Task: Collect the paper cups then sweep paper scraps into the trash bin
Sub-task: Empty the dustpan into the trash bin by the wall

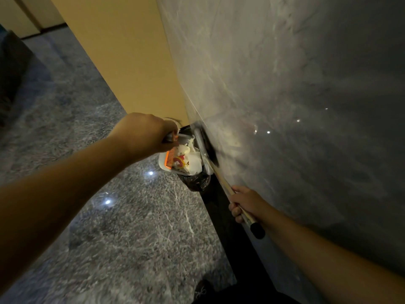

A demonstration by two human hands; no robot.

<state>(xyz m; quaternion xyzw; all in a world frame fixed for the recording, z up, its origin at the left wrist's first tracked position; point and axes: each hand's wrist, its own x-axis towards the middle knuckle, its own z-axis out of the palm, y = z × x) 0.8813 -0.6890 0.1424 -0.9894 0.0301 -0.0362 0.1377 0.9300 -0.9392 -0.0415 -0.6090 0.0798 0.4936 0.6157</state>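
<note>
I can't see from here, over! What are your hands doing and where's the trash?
Left hand grips dustpan handle, pan over black-bagged bin. Right hand grips broom handle. Paper scraps in pan. Wall tight beside broom.

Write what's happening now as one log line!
left hand: grips dustpan handle | right hand: grips broom stick | scraps: over trash bin

White dustpan [163, 161], orange comb [170, 158], black bin liner [195, 182].

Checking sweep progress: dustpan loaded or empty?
Loaded. The dustpan, held by the left hand over the black-bagged bin, holds white paper scraps and an orange comb.
</note>
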